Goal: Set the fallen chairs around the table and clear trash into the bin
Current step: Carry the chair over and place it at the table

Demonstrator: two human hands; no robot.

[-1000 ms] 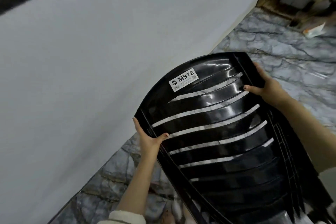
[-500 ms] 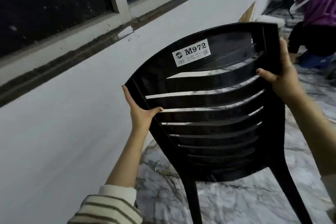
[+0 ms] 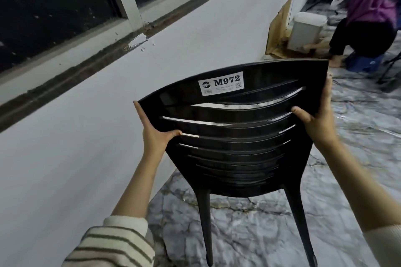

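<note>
Black slatted plastic chair point(image 3: 234, 136) lay tipped back 1.0 s ago; now upright beside the white wall, legs toward the floor. Left hand point(image 3: 155, 134) and right hand point(image 3: 314, 121) each clasp a backrest edge. Probably ready to carry; no worktop in view.

A plain, sparsely furnished indoor room: white wall point(image 3: 86, 136) under a dark window point(image 3: 54, 2), marble-patterned floor point(image 3: 249, 234), a black plastic chair point(image 3: 238, 115), a white bin point(image 3: 307, 30) at the wall's far corner, beside a crouching person point(image 3: 368, 6).

The marbled floor point(image 3: 249, 234) carries a white bin point(image 3: 306, 30) at its far end, with a blue stool point(image 3: 362, 64) near it.
</note>
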